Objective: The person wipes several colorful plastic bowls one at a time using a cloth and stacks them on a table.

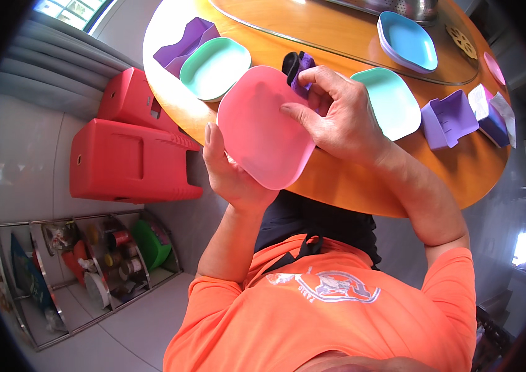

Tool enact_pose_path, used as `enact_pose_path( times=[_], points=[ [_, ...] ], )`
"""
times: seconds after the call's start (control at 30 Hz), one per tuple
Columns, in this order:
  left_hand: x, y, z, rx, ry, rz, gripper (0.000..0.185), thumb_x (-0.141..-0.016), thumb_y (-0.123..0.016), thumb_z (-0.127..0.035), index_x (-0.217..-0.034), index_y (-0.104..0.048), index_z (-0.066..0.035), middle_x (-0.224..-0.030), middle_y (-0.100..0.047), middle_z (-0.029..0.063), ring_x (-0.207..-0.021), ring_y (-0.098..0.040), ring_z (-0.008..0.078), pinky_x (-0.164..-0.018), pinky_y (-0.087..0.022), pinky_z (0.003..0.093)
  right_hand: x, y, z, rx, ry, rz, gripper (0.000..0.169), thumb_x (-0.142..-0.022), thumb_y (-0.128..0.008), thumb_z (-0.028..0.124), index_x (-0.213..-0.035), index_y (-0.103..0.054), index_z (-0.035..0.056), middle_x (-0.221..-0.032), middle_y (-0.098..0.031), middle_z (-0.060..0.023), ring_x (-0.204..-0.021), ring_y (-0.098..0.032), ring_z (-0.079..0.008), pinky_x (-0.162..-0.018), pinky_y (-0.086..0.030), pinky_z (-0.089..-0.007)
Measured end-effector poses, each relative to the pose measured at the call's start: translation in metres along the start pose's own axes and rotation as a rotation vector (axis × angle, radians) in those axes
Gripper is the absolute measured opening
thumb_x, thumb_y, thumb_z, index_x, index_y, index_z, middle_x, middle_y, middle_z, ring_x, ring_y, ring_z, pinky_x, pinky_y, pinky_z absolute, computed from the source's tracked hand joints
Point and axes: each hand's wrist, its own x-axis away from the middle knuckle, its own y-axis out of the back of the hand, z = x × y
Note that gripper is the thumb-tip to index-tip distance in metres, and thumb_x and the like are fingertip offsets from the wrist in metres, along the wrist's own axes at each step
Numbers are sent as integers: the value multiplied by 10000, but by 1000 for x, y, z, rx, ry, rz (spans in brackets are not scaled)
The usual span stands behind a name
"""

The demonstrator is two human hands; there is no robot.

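Observation:
A pink plastic plate (263, 130) with rounded corners is held tilted above the table's near edge. My left hand (237, 174) supports it from below, its thumb showing at the left rim. My right hand (337, 114) pinches a black and purple cloth (296, 69) at the plate's upper right edge, its thumb over the plate's surface. Beyond the left hand lies a green-rimmed plate (216, 67). Right of my right hand is a mint plate (389, 103). The fingers of the left hand behind the plate are hidden.
A purple plastic holder (187, 44) stands at the far left of the round wooden table (356, 186). To the right are stacked blue and lilac plates (408, 42), a purple bin (451, 118) and a tissue pack (490, 114). Red stools (128, 160) and a metal rack (91, 321) occupy the left floor.

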Motion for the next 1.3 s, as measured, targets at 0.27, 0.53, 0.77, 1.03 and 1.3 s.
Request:
enact_pose_path(
  times=[0.27, 0.53, 0.77, 1.03, 1.3],
  points=[
    [1, 2, 0, -61, -28, 45, 552, -1102, -444, -483, -1445, -501, -54, -1347, -613, 103, -1235, -637, 271, -981, -586, 455, -9, 12, -11, -211, -64, 188, 108, -1024, -698, 97, -1022, -644, 3, -856, -609, 43, -797, -554, -35, -705, -469, -223],
    [-1, 3, -4, -93, -70, 32, 544, -1104, -437, -472, -1427, -497, -38, -1329, -612, 97, -1222, -639, 258, -965, -594, 441, -27, 26, -33, -674, -127, -151, 156, -1087, -559, 166, -1083, -621, 24, -964, -675, -14, -875, -628, -72, -846, -528, -268],
    [-5, -6, -10, 179, 76, -115, 546, -1095, -412, -509, -1331, -603, -55, -1283, -648, 96, -1217, -636, 243, -969, -567, 431, -24, 34, -17, -870, 65, 119, 135, -1053, -598, 127, -1062, -669, 12, -1025, -709, -46, -950, -658, -122, -872, -543, -302],
    [0, -5, -6, 259, 78, 0, 509, -1031, -604, -341, -1412, -537, -12, -1290, -637, 133, -1153, -656, 268, -972, -552, 425, -3, -6, -9, -290, -99, 94, 235, -993, -673, -5, -1226, -688, -28, -1027, -756, -68, -935, -674, -96, -879, -557, -262],
    [14, -26, -9, 550, 354, -8, 646, -915, -780, -115, -1462, -468, 29, -1278, -617, 172, -1138, -658, 275, -954, -558, 400, -1, -5, -15, 50, 108, -94, 100, -963, -643, -7, -881, -625, -61, -771, -679, -200, -715, -640, -113, -625, -517, -338]
  ],
)
